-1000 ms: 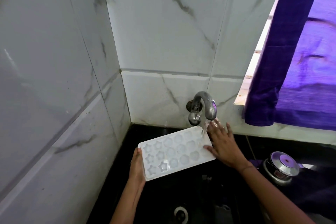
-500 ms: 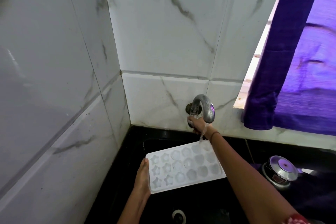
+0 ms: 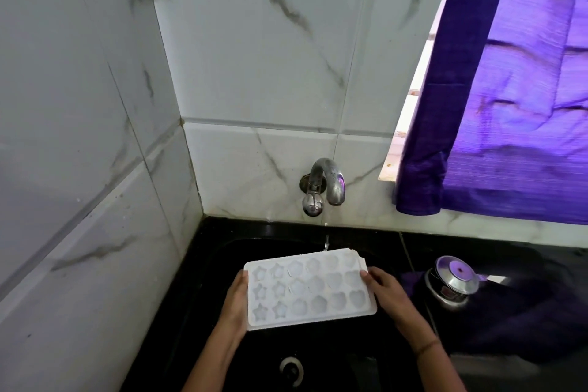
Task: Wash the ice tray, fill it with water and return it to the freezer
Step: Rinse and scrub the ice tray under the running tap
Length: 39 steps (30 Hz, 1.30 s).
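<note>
A white ice tray [image 3: 308, 291] with star and round moulds is held level over the black sink [image 3: 254, 245]. My left hand [image 3: 236, 299] grips its left short edge, and my right hand [image 3: 383, 291] grips its right short edge. The chrome tap [image 3: 327, 183] juts from the tiled wall above the tray's far edge. Only a thin broken trickle of water [image 3: 325, 243] falls from the spout to the tray's far rim.
The sink drain [image 3: 291, 369] lies below the tray. A steel vessel with a lid [image 3: 451, 280] stands on dark cloth at the right of the sink. A purple curtain [image 3: 509, 105] hangs over the window at the right. Tiled walls close in at left and behind.
My right hand left the tap knob and came down to take the tray's right edge. The water stream has thinned to a trickle. The tray now sits lower and level.
</note>
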Available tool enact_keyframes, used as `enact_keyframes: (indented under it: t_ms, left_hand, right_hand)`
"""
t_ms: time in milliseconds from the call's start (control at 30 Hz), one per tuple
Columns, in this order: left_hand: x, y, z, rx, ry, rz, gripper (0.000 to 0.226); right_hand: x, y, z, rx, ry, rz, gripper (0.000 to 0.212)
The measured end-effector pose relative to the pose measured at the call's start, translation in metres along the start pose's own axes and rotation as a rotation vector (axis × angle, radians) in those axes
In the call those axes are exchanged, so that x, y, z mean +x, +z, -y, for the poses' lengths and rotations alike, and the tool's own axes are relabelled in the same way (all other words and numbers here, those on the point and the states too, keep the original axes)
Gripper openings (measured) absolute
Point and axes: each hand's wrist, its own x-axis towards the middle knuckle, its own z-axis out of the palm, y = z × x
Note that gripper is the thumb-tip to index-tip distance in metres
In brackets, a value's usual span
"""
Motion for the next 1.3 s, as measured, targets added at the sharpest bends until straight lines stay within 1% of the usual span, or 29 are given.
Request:
enact_keyframes:
  t_ms: [100, 200, 233, 300, 367, 467, 533, 667, 800, 900, 967, 1067, 1200, 1300]
  left_hand:
    - [-0.007, -0.004, -0.013, 0.138, 0.062, 0.054, 0.029]
    - [-0.013, -0.018, -0.027, 0.347, 0.088, 0.215, 0.024]
    - [-0.015, -0.025, -0.03, 0.448, 0.104, 0.261, 0.026]
    - [-0.02, -0.037, -0.035, 0.619, 0.147, 0.309, 0.037]
    - [-0.024, -0.046, -0.037, 0.7, 0.226, 0.262, 0.044]
    - [-0.029, -0.057, -0.039, 0.698, 0.374, 0.099, 0.033]
    - [-0.032, -0.062, -0.039, 0.683, 0.442, 0.056, 0.027]
    - [-0.042, -0.066, -0.035, 0.719, 0.555, -0.042, 0.026]
    - [-0.06, -0.062, -0.033, 0.709, 0.73, -0.03, 0.028]
    - [-0.072, -0.056, -0.032, 0.735, 0.821, -0.06, 0.032]
    - [-0.078, -0.053, -0.029, 0.724, 0.805, -0.083, 0.036]
    - [-0.082, -0.048, -0.025, 0.694, 0.753, -0.075, 0.037]
    - [-0.082, -0.039, -0.015, 0.692, 0.696, -0.14, 0.032]
    - [-0.083, -0.028, -0.001, 0.703, 0.625, -0.187, 0.032]
  right_hand:
    - [-0.016, 0.005, -0.015, 0.064, 0.003, -0.06, 0.016]
    - [-0.025, 0.009, -0.015, 0.081, -0.014, -0.112, 0.011]
    - [-0.028, 0.011, -0.013, 0.057, -0.03, -0.139, 0.009]
    - [-0.033, 0.015, -0.006, -0.01, -0.071, -0.179, 0.007]
    - [-0.038, 0.017, 0.001, -0.069, -0.124, -0.178, 0.009]
    - [-0.048, 0.019, 0.007, -0.164, -0.216, -0.093, 0.019]
    - [-0.055, 0.019, 0.008, -0.223, -0.278, -0.078, 0.023]
    - [-0.066, 0.02, 0.008, -0.265, -0.362, -0.154, 0.023]
    - [-0.078, 0.021, 0.005, -0.232, -0.448, -0.236, 0.04]
    - [-0.084, 0.02, 0.002, -0.252, -0.488, -0.293, 0.047]
    - [-0.087, 0.016, 0.001, -0.258, -0.499, -0.318, 0.048]
    - [-0.091, 0.01, -0.001, -0.226, -0.487, -0.332, 0.039]
    - [-0.091, -0.001, -0.01, -0.118, -0.412, -0.339, 0.027]
    - [-0.088, -0.015, -0.021, -0.101, -0.346, -0.322, 0.024]
